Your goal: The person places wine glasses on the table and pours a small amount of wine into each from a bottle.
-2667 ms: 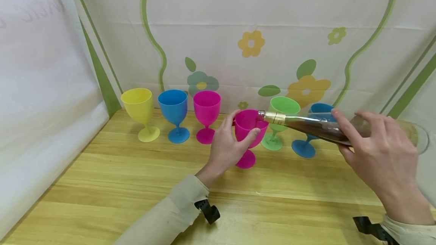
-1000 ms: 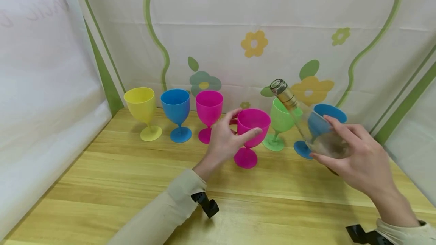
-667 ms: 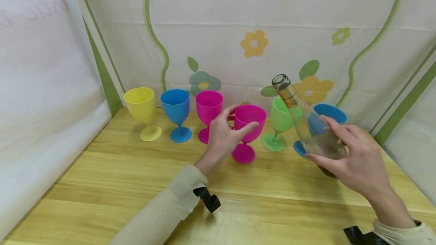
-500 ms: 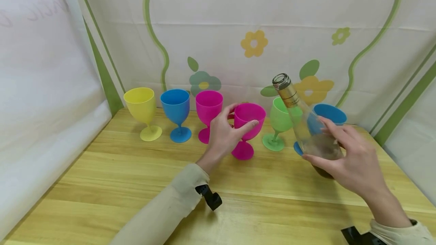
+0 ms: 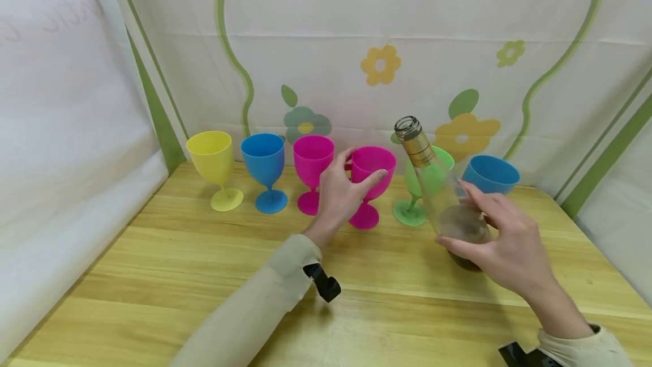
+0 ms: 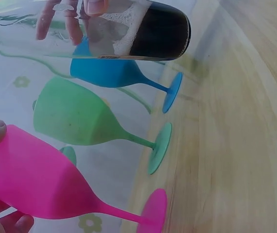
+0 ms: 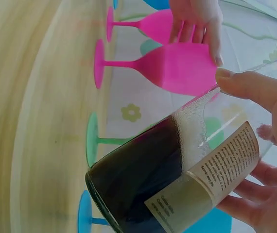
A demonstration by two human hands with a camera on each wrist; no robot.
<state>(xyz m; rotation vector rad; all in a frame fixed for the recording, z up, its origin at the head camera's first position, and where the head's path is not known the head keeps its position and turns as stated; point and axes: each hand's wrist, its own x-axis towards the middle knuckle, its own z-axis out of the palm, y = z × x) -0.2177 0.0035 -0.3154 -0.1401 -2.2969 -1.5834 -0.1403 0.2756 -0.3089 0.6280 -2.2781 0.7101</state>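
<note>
My left hand [image 5: 340, 194] grips the bowl of a pink plastic goblet [image 5: 374, 171], fingers behind it and thumb across the near side. In the left wrist view the goblet's foot [image 6: 154, 213] is close to the table. My right hand [image 5: 511, 242] holds a clear glass bottle [image 5: 433, 197] by its body, its uncapped mouth leaning up and left. Dark liquid [image 7: 138, 160] topped with pale foam fills its lower part, and a printed label [image 7: 226, 162] faces the right wrist camera. Behind the bottle stand a green goblet [image 5: 411, 186] and a blue goblet [image 5: 491, 174], both partly covered.
Left of my left hand, a second pink goblet [image 5: 312, 166], a blue goblet [image 5: 263, 163] and a yellow goblet [image 5: 210, 157] stand in a row on the wooden table [image 5: 153, 299]. A flower-printed cloth [image 5: 326, 44] hangs right behind the row.
The bottle, earlier nearly level with its mouth at the held goblet's rim, has swung up and now leans. My left hand has moved the pink goblet back towards the row.
</note>
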